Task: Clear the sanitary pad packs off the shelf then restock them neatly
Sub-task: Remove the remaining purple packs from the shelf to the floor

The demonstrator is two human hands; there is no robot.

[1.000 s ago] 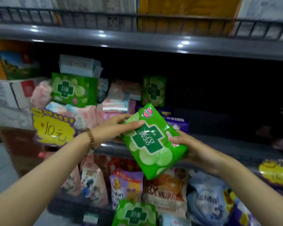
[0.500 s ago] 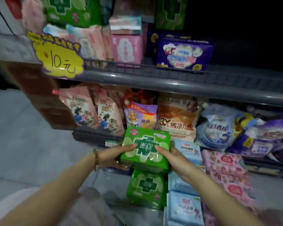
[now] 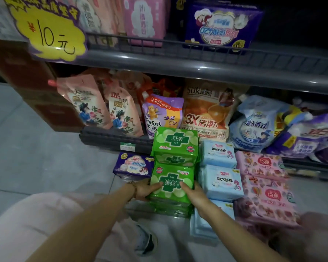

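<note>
Clearing step: left hand (image 3: 144, 188) and right hand (image 3: 194, 194) fingers clamped on green pack (image 3: 171, 183) atop near floor stack (image 3: 171, 208); next, square edges, release.

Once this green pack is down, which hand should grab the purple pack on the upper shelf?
Right, likely. The right hand holds the green pack on its right side, roughly below the purple pack; the left hand would have to cross over.
</note>
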